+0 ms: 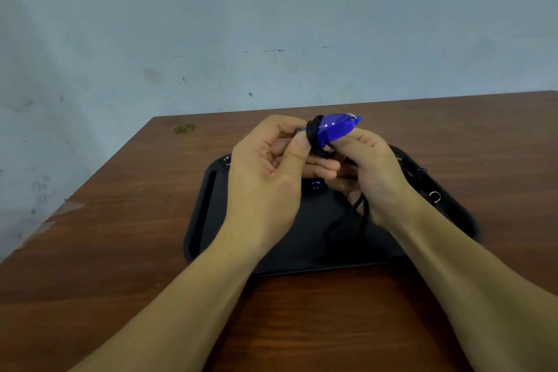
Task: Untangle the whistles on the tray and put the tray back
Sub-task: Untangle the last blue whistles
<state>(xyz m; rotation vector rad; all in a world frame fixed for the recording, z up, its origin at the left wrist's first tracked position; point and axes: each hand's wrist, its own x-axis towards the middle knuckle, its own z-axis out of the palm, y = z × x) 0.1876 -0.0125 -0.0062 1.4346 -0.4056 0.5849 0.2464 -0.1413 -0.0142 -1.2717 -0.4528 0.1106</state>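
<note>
- A black tray (199,220) lies on a brown wooden table (120,251), a little right of the table's middle and near the person.
- Both hands are raised above the far half of the tray, close together, fingertips nearly meeting.
- The left hand (265,178) is curled, its thumb and fingers pinched on the black cord (312,136) where it wraps the narrow end of a blue whistle (335,128).
- The right hand (371,172) is also curled, its fingers closed under and against the whistle's rounded body.
- The whistle sits between the two hands, lifted clear of the tray, its wide end pointing right with a small metal ring at its far tip.
- The cord is wound in several loops around the whistle, and strands of it hang down by the right wrist to the tray floor.
- A second blue whistle (315,185) lies on the tray, mostly hidden beneath the hands.
- A metal ring (434,196) rests near the tray's right rim, beside more dark cord that is hard to make out.
- A pale wall (271,24) stands behind the table.
</note>
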